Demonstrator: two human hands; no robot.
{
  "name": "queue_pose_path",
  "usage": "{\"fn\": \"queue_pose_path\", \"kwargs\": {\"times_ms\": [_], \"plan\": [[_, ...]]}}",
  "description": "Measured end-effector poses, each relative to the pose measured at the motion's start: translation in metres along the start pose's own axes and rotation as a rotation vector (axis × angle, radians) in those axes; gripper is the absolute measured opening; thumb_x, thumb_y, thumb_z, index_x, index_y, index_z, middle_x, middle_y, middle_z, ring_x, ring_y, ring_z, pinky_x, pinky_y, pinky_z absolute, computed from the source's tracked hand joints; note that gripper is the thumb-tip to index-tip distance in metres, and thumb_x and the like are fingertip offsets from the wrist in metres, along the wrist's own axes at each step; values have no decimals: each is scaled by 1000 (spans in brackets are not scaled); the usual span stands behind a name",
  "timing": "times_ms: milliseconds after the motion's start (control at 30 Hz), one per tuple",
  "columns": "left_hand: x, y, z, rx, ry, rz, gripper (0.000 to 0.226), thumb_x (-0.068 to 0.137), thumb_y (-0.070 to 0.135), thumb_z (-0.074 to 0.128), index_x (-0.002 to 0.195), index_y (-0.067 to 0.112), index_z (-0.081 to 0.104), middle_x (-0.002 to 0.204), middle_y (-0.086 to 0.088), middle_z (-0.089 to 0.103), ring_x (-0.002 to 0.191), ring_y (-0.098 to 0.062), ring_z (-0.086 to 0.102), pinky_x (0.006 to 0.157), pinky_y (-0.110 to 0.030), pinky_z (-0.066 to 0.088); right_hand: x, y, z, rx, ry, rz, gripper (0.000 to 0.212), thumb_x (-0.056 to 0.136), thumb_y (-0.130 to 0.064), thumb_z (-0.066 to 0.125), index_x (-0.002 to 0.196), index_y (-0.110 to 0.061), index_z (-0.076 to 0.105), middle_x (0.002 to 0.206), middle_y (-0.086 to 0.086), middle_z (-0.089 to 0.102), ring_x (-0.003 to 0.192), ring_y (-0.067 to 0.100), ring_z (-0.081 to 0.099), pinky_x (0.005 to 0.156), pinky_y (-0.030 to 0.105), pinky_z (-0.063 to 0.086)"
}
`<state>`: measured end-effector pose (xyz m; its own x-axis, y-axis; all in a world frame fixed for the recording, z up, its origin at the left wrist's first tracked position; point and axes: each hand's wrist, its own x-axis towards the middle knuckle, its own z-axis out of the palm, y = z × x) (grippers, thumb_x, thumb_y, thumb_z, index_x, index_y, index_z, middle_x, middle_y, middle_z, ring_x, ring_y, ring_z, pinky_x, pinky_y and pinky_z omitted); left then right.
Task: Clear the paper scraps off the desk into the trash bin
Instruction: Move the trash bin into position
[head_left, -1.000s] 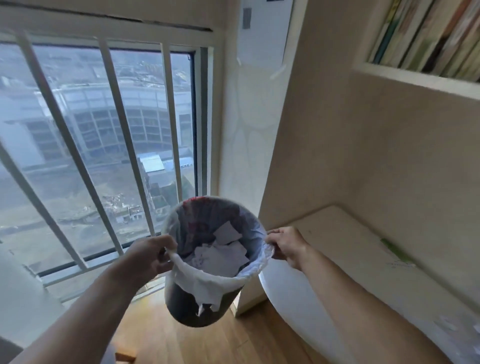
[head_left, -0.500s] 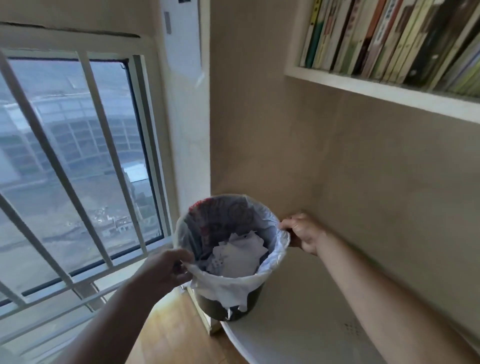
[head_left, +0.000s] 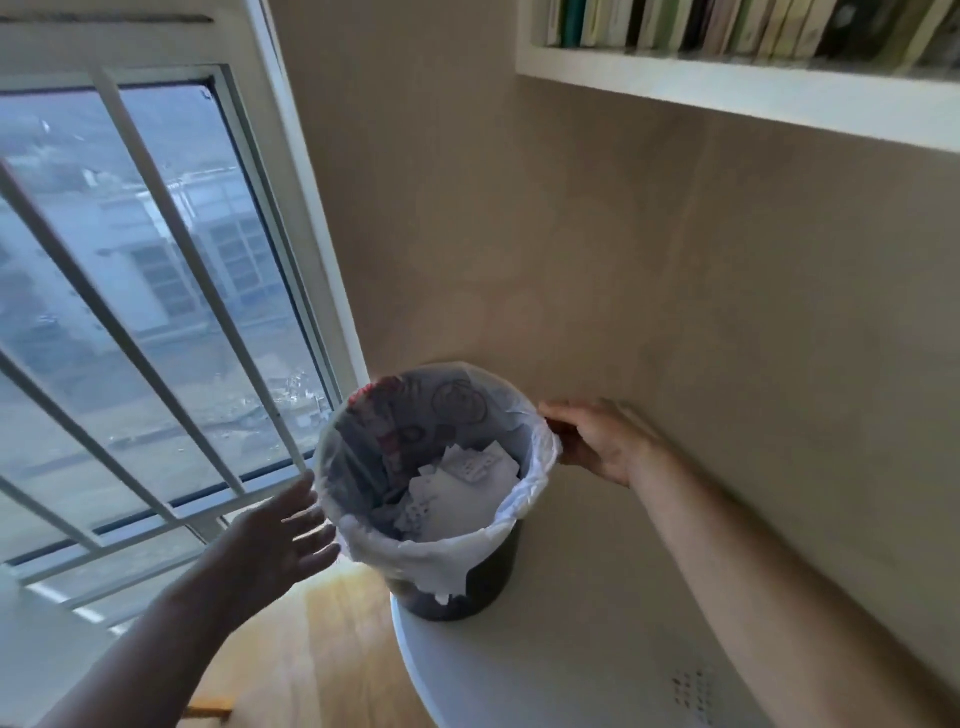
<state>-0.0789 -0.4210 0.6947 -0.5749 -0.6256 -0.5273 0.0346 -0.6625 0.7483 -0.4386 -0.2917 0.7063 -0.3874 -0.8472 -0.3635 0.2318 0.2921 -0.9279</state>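
A dark round trash bin (head_left: 467, 587) lined with a white plastic bag (head_left: 415, 551) stands on the rounded left end of the white desk (head_left: 545, 665). White paper scraps (head_left: 462, 483) lie inside it. My left hand (head_left: 280, 540) hovers just left of the bin's rim, fingers spread, holding nothing. My right hand (head_left: 597, 441) rests at the bin's right rim, fingers curled near the bag's edge; whether it still grips the rim is unclear.
A beige wall (head_left: 675, 286) backs the desk, with a white shelf (head_left: 727, 98) of books above. A barred window (head_left: 130, 312) fills the left. Wooden floor (head_left: 311, 649) lies below the desk's edge.
The bin has been carried right from over the floor and set on the desk's end. My left hand has let go of the rim and opened. The view has swung right.
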Motion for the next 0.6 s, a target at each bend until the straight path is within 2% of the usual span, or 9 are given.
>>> {"fn": "queue_pose_path", "kwargs": {"times_ms": [33,100,200,300,333,367,433,500,600], "plan": [[-4,-2,-9,-35,40,-22,32,80,39,69,89,9,62,78,-11,61,71,-28,63,64,-39,58,2,2,-6,11,18,2,19,88,-26,63,89,-9,72,78,8,71,67,19,67,64,33,54],[-13,-10,-23,-16,110,-94,31,70,37,72,79,12,57,72,-10,57,64,-28,60,61,-38,53,5,9,-20,-51,114,-5,20,90,-27,59,87,-11,70,77,6,70,62,17,64,57,28,50],[-20,-43,-20,154,101,-342,18,66,23,67,74,9,58,72,-15,59,59,-31,61,57,-36,49,17,37,-41,-356,210,32,15,91,-19,57,93,-10,68,86,8,69,62,17,60,55,26,44],[-17,-85,11,284,-22,-573,16,70,14,68,79,0,65,81,-25,64,68,-37,66,60,-37,50,36,70,-53,-585,175,110,24,91,-11,56,109,-4,68,105,18,71,77,24,63,57,26,44],[-13,-97,25,305,-60,-606,19,72,14,69,84,-2,67,88,-27,67,74,-38,67,62,-39,51,42,78,-54,-685,143,104,27,92,-11,55,115,-3,67,116,19,69,89,27,65,66,29,49],[-7,-110,39,314,-87,-615,25,74,15,69,90,-4,69,96,-28,69,81,-40,68,65,-40,54,49,86,-56,-810,97,87,31,94,-12,54,121,-4,64,127,18,64,105,29,63,80,31,50],[10,-134,71,309,-104,-568,36,78,19,68,106,-4,67,109,-27,71,92,-40,69,71,-43,57,63,99,-56,-1064,0,-3,37,96,-12,51,132,-8,57,142,13,53,127,27,52,103,28,38],[30,-153,105,282,-80,-451,38,80,20,68,112,2,67,110,-22,73,93,-34,70,74,-44,58,78,111,-56,-1176,-62,-42,43,96,-10,49,139,-13,50,148,9,46,131,25,48,107,28,35],[57,-169,149,168,3,-292,28,84,17,68,111,10,69,110,-12,75,99,-28,69,83,-46,57,103,122,-54,-1303,-142,-59,54,95,-3,42,146,-17,38,155,8,36,138,26,41,111,36,35]]}}
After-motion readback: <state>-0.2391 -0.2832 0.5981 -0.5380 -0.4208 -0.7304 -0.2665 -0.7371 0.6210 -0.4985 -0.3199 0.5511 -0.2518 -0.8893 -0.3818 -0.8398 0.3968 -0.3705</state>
